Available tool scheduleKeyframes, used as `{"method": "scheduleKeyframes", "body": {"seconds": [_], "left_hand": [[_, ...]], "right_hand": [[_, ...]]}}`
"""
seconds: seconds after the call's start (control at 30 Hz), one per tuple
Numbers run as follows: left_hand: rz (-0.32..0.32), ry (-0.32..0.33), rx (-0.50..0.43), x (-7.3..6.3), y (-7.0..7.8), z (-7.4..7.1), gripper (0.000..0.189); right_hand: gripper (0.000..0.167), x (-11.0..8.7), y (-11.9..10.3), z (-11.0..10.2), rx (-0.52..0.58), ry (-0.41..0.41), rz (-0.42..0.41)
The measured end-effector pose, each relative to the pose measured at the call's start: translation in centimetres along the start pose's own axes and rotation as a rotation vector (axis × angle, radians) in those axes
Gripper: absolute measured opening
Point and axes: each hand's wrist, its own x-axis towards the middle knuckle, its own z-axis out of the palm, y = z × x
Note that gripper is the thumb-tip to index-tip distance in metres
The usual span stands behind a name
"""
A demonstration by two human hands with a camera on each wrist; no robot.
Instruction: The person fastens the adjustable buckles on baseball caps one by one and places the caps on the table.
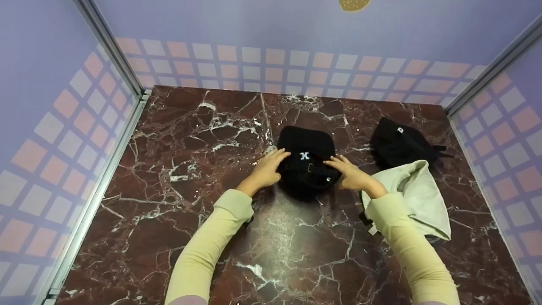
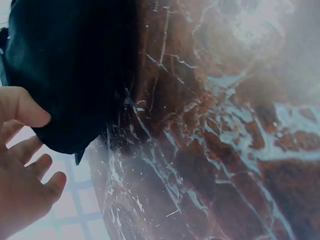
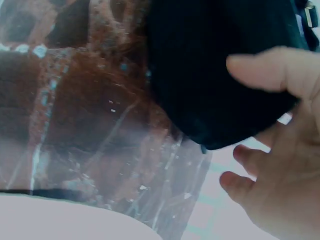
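Note:
A black baseball cap point(image 1: 308, 140) with a white emblem, a strap and a small metal buckle is held between both hands, its brim toward the back wall. My left hand point(image 1: 266, 169) grips its left side; in the left wrist view the thumb lies on the black fabric point(image 2: 70, 65) with the fingers bent behind the edge. On the opposite side my right hand point(image 1: 351, 173) holds the cap, thumb over the near face point(image 3: 215, 100) and fingers behind it in the right wrist view.
To the right lie another black cap point(image 1: 398, 146) with a white letter and a cream cap point(image 1: 430, 195), partly covered by the right sleeve. A small dark thing point(image 1: 249, 221) peeks out beside the left sleeve. Tiled-pattern walls point(image 1: 275, 63) enclose the red marble surface point(image 1: 178, 178).

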Motion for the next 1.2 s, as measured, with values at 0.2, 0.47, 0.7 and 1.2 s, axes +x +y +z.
{"method": "scheduleKeyframes", "body": {"seconds": [0.2,0.47,0.7,1.2], "left_hand": [[-0.051,-0.034,0.071,0.6,-0.6,0.3,0.07],[-0.087,0.01,0.117,0.9,-2.0,0.6,0.053],[-0.126,0.034,0.141,0.7,-2.7,0.7,0.031],[0.054,0.085,-0.229,-0.6,-3.4,-0.9,0.027]], "right_hand": [[0.066,0.8,0.8,0.9,-0.039,0.117,-0.035],[0.059,1.4,2.1,1.9,-0.013,0.244,-0.049],[0.036,1.7,2.8,2.2,0.06,0.302,0.013],[0.031,0.9,2.0,0.1,0.341,0.285,0.095]]}}
